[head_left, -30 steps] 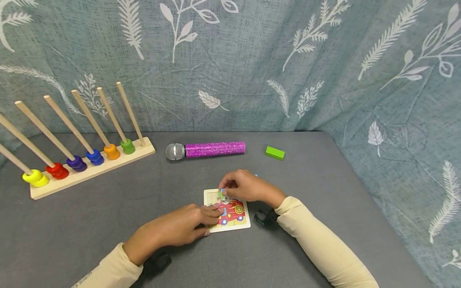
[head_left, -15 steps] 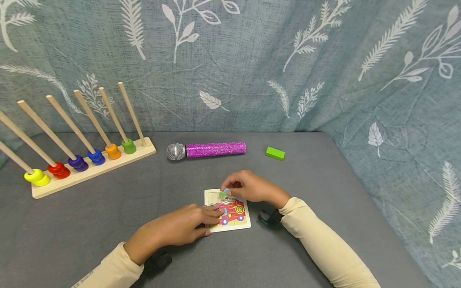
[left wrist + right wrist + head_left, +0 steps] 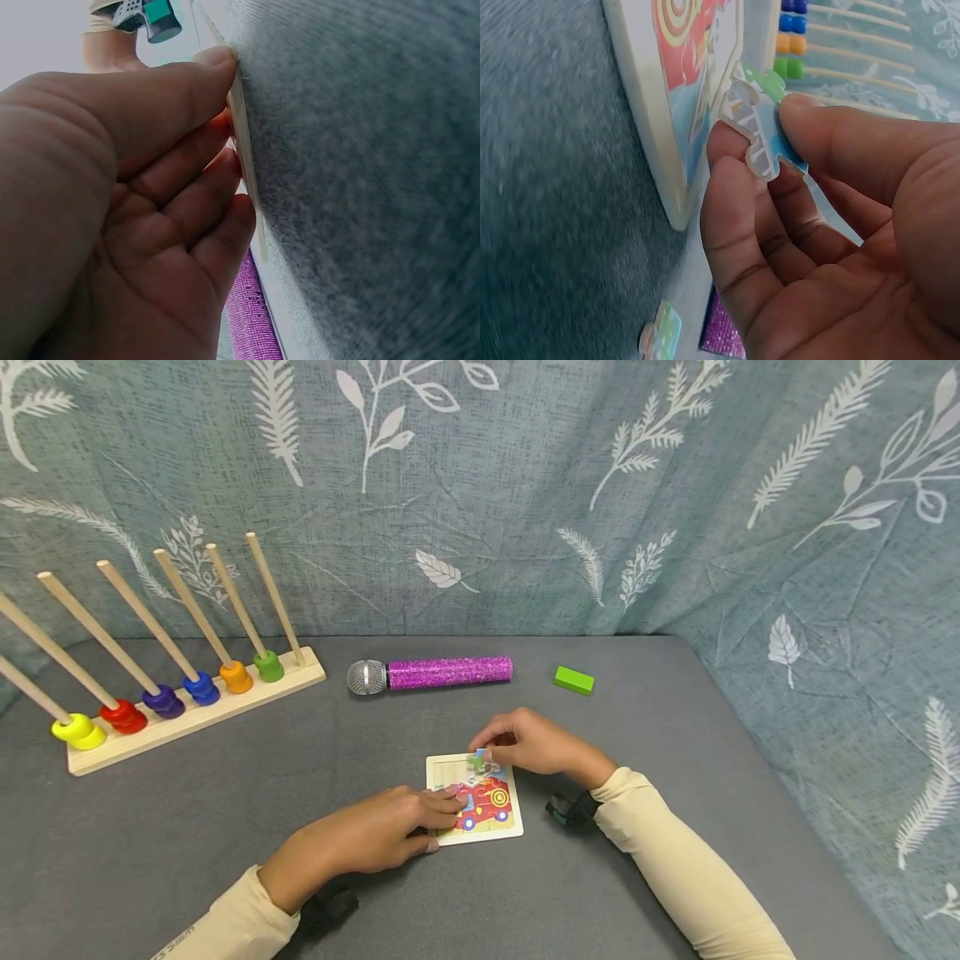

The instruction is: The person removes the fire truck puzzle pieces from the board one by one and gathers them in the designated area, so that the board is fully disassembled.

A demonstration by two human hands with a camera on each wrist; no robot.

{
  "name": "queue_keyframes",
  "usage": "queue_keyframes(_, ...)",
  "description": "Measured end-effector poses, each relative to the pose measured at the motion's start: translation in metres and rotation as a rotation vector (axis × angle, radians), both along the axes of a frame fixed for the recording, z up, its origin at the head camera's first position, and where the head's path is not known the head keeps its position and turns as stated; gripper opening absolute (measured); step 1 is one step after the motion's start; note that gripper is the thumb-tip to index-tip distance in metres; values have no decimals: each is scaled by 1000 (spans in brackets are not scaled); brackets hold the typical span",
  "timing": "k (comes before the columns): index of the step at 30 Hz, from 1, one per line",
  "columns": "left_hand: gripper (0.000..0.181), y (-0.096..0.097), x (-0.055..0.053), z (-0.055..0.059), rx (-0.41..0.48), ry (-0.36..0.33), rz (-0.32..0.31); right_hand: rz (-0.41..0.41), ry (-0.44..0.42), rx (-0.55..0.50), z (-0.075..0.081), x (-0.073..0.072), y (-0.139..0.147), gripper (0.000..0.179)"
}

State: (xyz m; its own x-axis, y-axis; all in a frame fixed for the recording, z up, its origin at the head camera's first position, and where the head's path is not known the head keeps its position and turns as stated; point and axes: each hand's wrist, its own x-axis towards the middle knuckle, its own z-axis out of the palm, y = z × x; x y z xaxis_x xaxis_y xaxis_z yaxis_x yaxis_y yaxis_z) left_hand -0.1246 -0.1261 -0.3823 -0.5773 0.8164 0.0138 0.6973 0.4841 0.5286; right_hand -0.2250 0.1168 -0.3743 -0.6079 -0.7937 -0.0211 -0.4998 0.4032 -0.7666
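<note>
Puzzle (image 3: pixel 482 816) is lying flat on the table (image 3: pixel 420 910), red truck showing, and the left hand (image 3: pixel 382 831) is resting on its left side, fingers stretching close together, thumb lying apart at the edge! Over the top part, the right hand (image 3: pixel 536 743) is pinching a piece (image 3: pixel 761 127) between thumb and fingers, tilting it; whether it's touching the board, I'm not able to tell. Another piece (image 3: pixel 666 334) is lying loose on the cloth nearby. Behind, the mic (image 3: pixel 450 673) is lying sideways, the green block (image 3: pixel 573 681) is sitting to its right, and the rack (image 3: pixel 217 704) is standing far left.
</note>
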Motion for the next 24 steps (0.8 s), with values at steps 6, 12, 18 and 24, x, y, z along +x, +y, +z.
queue_keyframes(6,37,0,1,1,8,9,1,-52,62,-9,2,-2,8,18)
queue_keyframes(12,37,0,1,2,4,8,-3,-95,72,10,3,-5,14,19)
queue_keyframes(18,37,0,1,1,2,8,1,-97,69,-8,2,-10,20,19)
queue_keyframes(24,37,0,2,1,5,9,1,-127,42,-5,3,-12,30,19)
